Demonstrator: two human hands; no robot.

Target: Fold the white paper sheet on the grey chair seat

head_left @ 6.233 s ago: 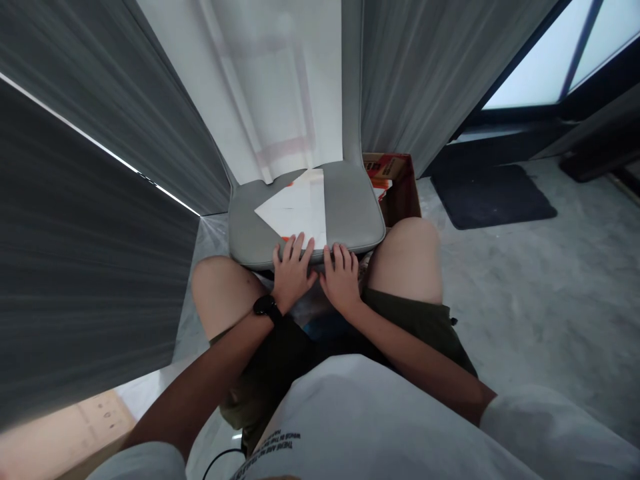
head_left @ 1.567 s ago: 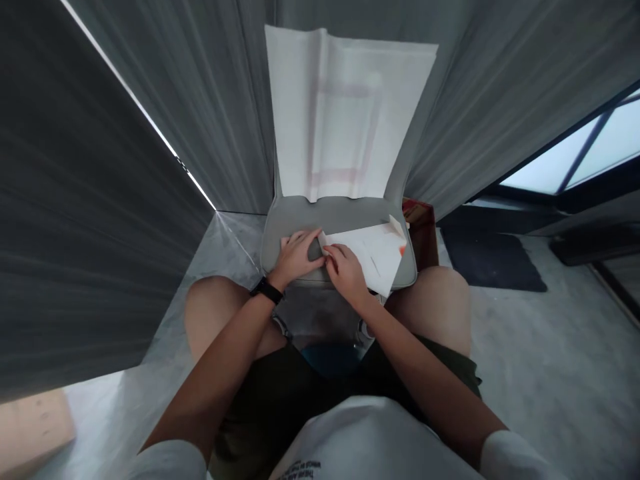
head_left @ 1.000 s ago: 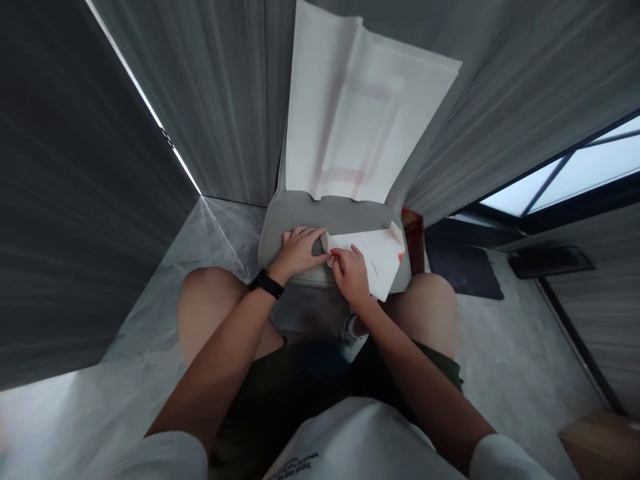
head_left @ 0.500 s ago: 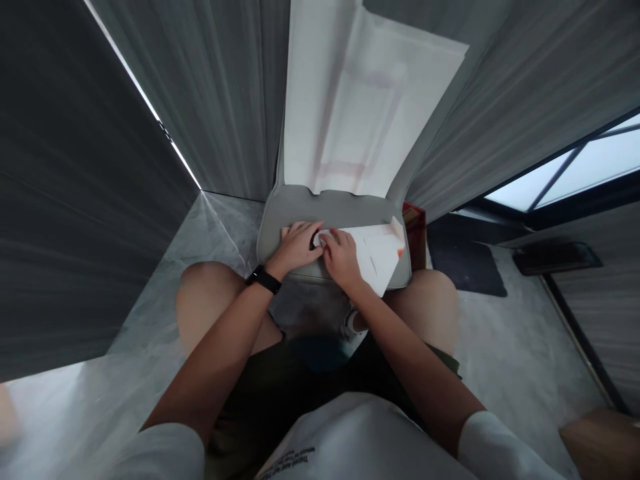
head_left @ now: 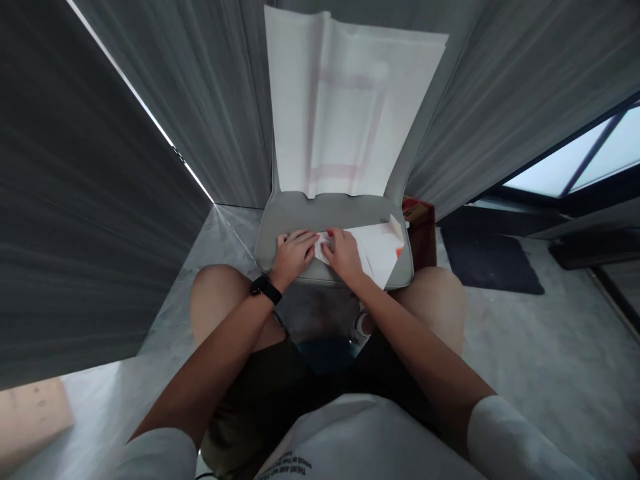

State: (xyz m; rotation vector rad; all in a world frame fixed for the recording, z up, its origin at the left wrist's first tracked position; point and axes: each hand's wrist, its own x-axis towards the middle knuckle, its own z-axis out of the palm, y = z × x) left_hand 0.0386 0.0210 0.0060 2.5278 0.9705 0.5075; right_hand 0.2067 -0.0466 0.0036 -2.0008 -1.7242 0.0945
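A grey chair seat (head_left: 325,212) stands between my knees, with a white paper piece (head_left: 381,250) lying on its right part. An orange mark and a raised flap show at the paper's right end. My left hand (head_left: 294,256) rests on the seat, its fingers bent together over the left end of some white paper (head_left: 323,247). Against the same white paper, from the right, is my right hand (head_left: 344,255), thumb and fingers closed on it. The fingertips of both hands are close together. What lies under the palms is hidden.
A large white sheet (head_left: 355,107) with faint pinkish marks hangs over the chair back. A red box (head_left: 421,230) stands on the floor right of the chair, and a dark mat (head_left: 490,260) lies farther right. Grey panelled walls close in on both sides.
My left hand has shifted slightly left and its fingers look closer together. More white paper shows between the hands, where a dark thing was visible at the left thumb. The camera view has shifted.
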